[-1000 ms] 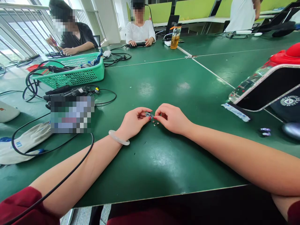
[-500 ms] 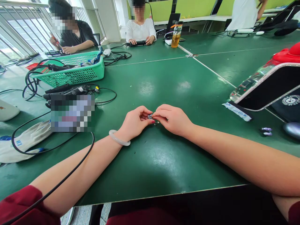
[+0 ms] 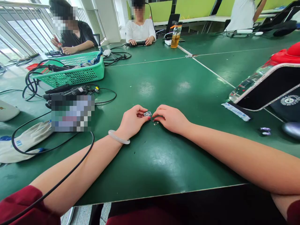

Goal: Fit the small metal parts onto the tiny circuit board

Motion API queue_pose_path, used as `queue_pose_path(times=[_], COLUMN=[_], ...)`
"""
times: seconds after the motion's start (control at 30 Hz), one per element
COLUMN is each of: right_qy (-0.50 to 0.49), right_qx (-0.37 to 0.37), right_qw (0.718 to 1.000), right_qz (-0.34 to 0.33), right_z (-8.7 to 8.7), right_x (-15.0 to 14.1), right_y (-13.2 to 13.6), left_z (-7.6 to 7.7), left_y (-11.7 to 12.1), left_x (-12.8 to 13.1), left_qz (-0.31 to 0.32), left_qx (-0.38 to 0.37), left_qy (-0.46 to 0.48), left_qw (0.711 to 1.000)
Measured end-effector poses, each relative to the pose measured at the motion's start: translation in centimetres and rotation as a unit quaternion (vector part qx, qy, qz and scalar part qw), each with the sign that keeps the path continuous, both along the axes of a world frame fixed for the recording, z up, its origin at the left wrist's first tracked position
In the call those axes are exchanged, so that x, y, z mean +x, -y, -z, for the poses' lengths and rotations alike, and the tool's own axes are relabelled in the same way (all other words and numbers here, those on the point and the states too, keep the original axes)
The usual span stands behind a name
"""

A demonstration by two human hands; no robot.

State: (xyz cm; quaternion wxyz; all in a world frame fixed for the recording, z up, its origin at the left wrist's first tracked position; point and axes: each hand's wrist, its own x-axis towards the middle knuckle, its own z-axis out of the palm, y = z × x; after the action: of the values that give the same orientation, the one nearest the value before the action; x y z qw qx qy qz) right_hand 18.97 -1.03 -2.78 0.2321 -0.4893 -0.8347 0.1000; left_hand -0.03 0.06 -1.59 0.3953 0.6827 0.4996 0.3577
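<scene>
My left hand [image 3: 132, 120], with a pale bangle on its wrist, pinches a small flat square piece [image 3: 147, 114] with a black-and-white pattern between thumb and fingers. It looks like a tiny circuit board, though its kind is too small to be sure of. Just right of it, my right hand [image 3: 172, 118] has its thumb and fingers curled together in a pinch. Whatever is between those fingertips, if anything, is too small to make out. Below the right fingertips a little pale-rimmed rectangular piece [image 3: 156, 123] appears to lie on the green table [image 3: 164, 162].
To the left are a green basket [image 3: 77, 75] of cables and gloves, black devices, a white glove [image 3: 32, 137] and a loose black cable [image 3: 93, 140] over my left arm. A phone [image 3: 269, 90] leans at the right near a mouse [image 3: 292, 129]. Two people sit across.
My hands have parted slightly. The patterned piece, earlier mostly hidden between both hands' fingers, now shows plainly in my left hand, and the right fingertips are off it.
</scene>
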Motion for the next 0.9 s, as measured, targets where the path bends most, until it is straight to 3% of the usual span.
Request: queue_pose_path(times=[0.27, 0.5, 0.73, 0.9], right_qy=[0.014, 0.035, -0.083, -0.102], right_qx=[-0.035, -0.019, 0.042, 0.044], right_qw=[0.999, 0.999, 0.996, 0.993], right_qz=[-0.005, 0.003, 0.000, -0.024], right_z=[-0.1, 0.3, -0.3, -0.4], right_x=[-0.3, -0.4, -0.4, -0.6], right_y=[-0.2, -0.3, 0.1, 0.5], left_z=[0.1, -0.1, -0.6, -0.9], left_y=[-0.1, 0.1, 0.6, 0.9], left_x=[-0.2, -0.2, 0.1, 0.2], left_qz=[0.010, 0.009, 0.013, 0.039], left_qx=[0.006, 0.045, 0.030, 0.043], left_qy=[-0.012, -0.079, -0.080, -0.083], left_qw=[1.000, 0.996, 0.996, 0.995])
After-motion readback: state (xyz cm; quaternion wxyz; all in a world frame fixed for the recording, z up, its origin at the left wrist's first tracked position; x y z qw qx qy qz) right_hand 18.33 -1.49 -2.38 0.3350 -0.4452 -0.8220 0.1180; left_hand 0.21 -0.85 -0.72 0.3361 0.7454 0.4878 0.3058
